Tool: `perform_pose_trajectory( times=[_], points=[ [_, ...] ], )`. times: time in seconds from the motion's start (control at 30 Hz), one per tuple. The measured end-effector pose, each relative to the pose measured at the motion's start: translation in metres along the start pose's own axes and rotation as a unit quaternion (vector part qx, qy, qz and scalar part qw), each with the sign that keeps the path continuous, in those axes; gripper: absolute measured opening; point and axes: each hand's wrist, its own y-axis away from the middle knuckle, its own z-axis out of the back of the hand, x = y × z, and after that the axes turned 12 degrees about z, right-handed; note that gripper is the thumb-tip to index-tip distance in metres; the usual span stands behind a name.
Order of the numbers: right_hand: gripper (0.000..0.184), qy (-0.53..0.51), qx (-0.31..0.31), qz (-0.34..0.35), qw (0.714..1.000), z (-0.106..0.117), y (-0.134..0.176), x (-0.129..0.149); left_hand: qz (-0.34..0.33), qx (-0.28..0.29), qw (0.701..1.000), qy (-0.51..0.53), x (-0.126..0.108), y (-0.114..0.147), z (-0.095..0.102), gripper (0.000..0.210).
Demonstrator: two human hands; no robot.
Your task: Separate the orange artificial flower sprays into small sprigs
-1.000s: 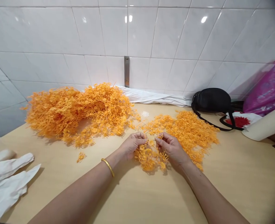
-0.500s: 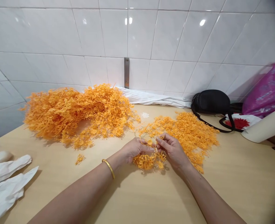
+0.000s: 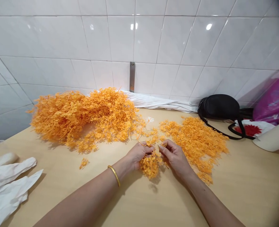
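Note:
My left hand (image 3: 139, 155) is closed round a bunch of orange plastic flowers (image 3: 151, 165), which hangs below its fingers just above the table. Close beside it, my right hand (image 3: 175, 154) pinches with thumb and forefinger; a small orange piece shows at the fingertips, too small to make out fully. A large heap of orange plastic flowers (image 3: 87, 116) lies beyond my left hand. Past my right hand spreads a flatter pile of the same orange flowers (image 3: 198, 145). One loose orange flower piece (image 3: 84, 163) rests on the table to the left.
A small white petal-shaped piece (image 3: 149, 119) lies between the piles. White gloves (image 3: 14, 189) are at the left edge. At the right are a black bag (image 3: 218, 107), a purple bag (image 3: 274, 97), a red flower (image 3: 248, 130) and a cream roll (image 3: 273, 135). White cloth (image 3: 158, 102) runs along the tiled wall.
My hands have drawn slightly apart. The bunch in my left hand now hangs more gathered below the fingers. The whole view has shifted a little.

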Motion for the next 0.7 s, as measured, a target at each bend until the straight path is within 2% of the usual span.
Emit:
perform_pose_trajectory(
  times=[0.07, 0.2, 0.27, 0.4, 0.43, 0.5, 0.57, 0.7],
  points=[
    [0.024, 0.041, -0.028, -0.002, 0.999, -0.003, 0.000, 0.002, -0.001, 0.002, 1.000, -0.020, -0.001, -0.001, -0.002, 0.009],
    [0.025, 0.142, -0.129, 0.027, 0.981, -0.006, -0.002, 0.002, 0.001, 0.002, 0.999, -0.042, -0.005, 0.001, -0.013, 0.009],
    [0.026, 0.168, -0.168, 0.029, 0.971, 0.001, -0.005, -0.001, 0.004, 0.002, 0.999, -0.047, -0.006, 0.003, -0.016, 0.009],
    [0.026, 0.158, -0.337, -0.006, 0.928, 0.028, -0.013, -0.006, 0.019, -0.029, 0.996, -0.082, -0.003, 0.006, -0.012, 0.011],
    [0.024, 0.145, -0.348, -0.015, 0.926, 0.032, -0.014, -0.005, 0.013, -0.039, 0.995, -0.088, -0.002, 0.005, -0.010, 0.012],
    [0.022, 0.120, -0.290, -0.013, 0.949, 0.031, -0.014, -0.001, -0.010, -0.045, 0.995, -0.087, 0.000, 0.002, -0.006, 0.013],
    [0.022, 0.106, -0.192, 0.013, 0.976, 0.022, -0.013, 0.006, -0.029, -0.037, 0.995, -0.088, 0.001, -0.002, -0.005, 0.016],
    [0.023, 0.109, -0.047, 0.050, 0.992, 0.001, -0.008, 0.020, -0.029, -0.032, 0.992, -0.119, 0.004, -0.006, -0.006, 0.021]
  ],
)
